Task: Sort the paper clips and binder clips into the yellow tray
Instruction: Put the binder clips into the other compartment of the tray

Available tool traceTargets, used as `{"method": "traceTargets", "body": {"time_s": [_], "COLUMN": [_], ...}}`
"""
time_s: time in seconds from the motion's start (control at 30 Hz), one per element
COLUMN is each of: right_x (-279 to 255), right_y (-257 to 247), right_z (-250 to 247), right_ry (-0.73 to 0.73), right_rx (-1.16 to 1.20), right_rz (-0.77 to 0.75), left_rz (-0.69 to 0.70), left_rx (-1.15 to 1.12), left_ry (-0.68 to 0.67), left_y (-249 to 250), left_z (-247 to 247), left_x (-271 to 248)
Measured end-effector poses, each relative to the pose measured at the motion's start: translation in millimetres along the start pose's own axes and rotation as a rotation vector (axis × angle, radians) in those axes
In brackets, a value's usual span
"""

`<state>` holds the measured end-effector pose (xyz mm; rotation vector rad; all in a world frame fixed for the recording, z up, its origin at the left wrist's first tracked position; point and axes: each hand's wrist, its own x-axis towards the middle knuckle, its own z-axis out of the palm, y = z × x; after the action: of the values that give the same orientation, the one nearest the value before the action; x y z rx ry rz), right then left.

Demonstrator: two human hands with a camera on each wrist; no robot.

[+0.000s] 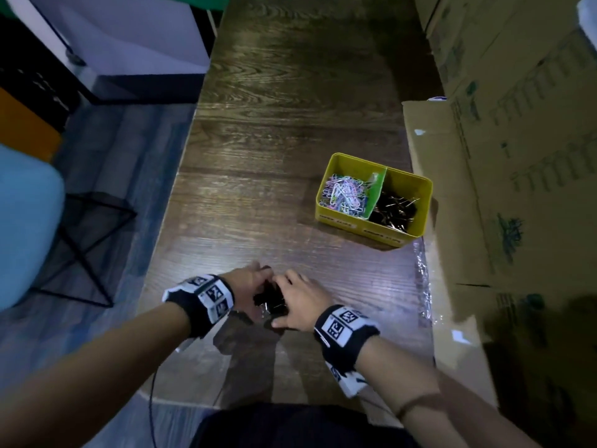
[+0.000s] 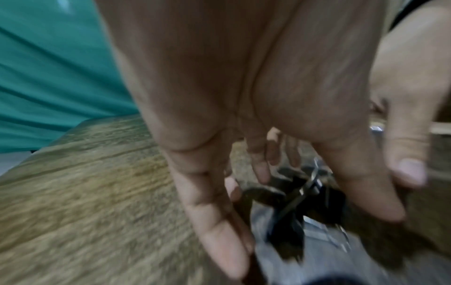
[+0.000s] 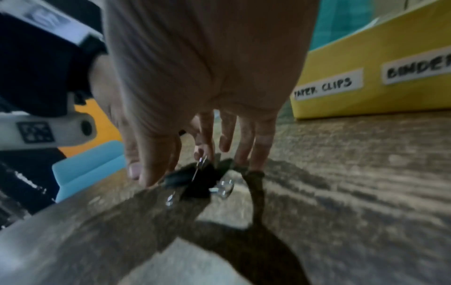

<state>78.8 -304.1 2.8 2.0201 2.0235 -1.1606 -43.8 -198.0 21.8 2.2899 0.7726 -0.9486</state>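
A small heap of black binder clips (image 1: 269, 300) lies near the table's front edge. My left hand (image 1: 255, 279) cups it from the left, my right hand (image 1: 297, 302) from the right. In both wrist views the fingers point down, nearly straight, touching the binder clips (image 2: 292, 202) (image 3: 197, 183). The yellow tray (image 1: 355, 228) stands further back on the right. Its left compartment holds coloured paper clips (image 1: 344, 195) and its right one holds black binder clips (image 1: 394, 211). A green divider (image 1: 376, 192) splits them. The tray's front (image 3: 390, 102) carries handwritten labels.
Cardboard boxes (image 1: 517, 156) line the table's right side, with crinkled clear plastic (image 1: 423, 286) at their foot. The table's left edge (image 1: 168, 221) drops to the floor, where a blue chair (image 1: 26, 221) and a black wire stand (image 1: 87, 247) sit.
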Motion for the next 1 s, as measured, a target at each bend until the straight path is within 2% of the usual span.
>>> {"method": "traceTargets", "body": {"time_s": [0.2, 0.27, 0.33, 0.4, 0.43, 0.5, 0.53, 0.6, 0.7, 0.77, 0.83, 1.0], "right_x": [12.4, 11.6, 7.2, 1.4, -0.5, -6.6, -11.0, -23.2, -46.6, -60.0, -71.7, -77.3], "right_y": [-6.6, -4.2, -0.5, 6.4, 11.2, 22.4, 28.2, 43.2, 67.4, 85.4, 103.7, 141.5], "right_z": [20.6, 19.0, 12.6, 5.7, 2.4, -6.1, -12.1, -28.9, -65.9, -91.2, -115.8, -162.8], "right_ry": [0.116, 0.115, 0.089, 0.085, 0.100, 0.172, 0.224, 0.330, 0.507, 0.642, 0.767, 0.938], "right_rx": [0.015, 0.036, 0.153, 0.380, 0.534, 0.930, 1.133, 1.467, 1.693, 1.734, 1.676, 1.257], "right_rz": [0.000, -0.006, 0.022, 0.085, 0.124, 0.212, 0.234, 0.201, 0.070, 0.019, 0.043, 0.249], "left_rz": [0.038, 0.083, 0.089, 0.019, -0.047, -0.144, -0.145, -0.086, 0.055, 0.151, 0.202, 0.229], "left_rx": [-0.073, -0.126, -0.217, -0.362, -0.514, -0.962, -1.181, -1.480, -1.687, -1.737, -1.693, -1.358], "left_ry": [0.198, 0.231, 0.264, 0.262, 0.230, 0.127, 0.095, 0.099, 0.103, 0.114, 0.161, 0.282], "left_y": [-9.2, -14.5, -21.1, -27.1, -28.7, -25.7, -22.1, -13.3, 8.3, 29.8, 57.8, 137.6], "left_z": [35.9, 40.8, 45.3, 45.6, 42.3, 31.9, 24.6, 5.9, -31.4, -59.9, -88.9, -146.3], "left_x": [3.8, 3.9, 6.0, 10.8, 12.5, 12.9, 11.2, 9.8, 10.7, 16.7, 27.1, 60.4]}}
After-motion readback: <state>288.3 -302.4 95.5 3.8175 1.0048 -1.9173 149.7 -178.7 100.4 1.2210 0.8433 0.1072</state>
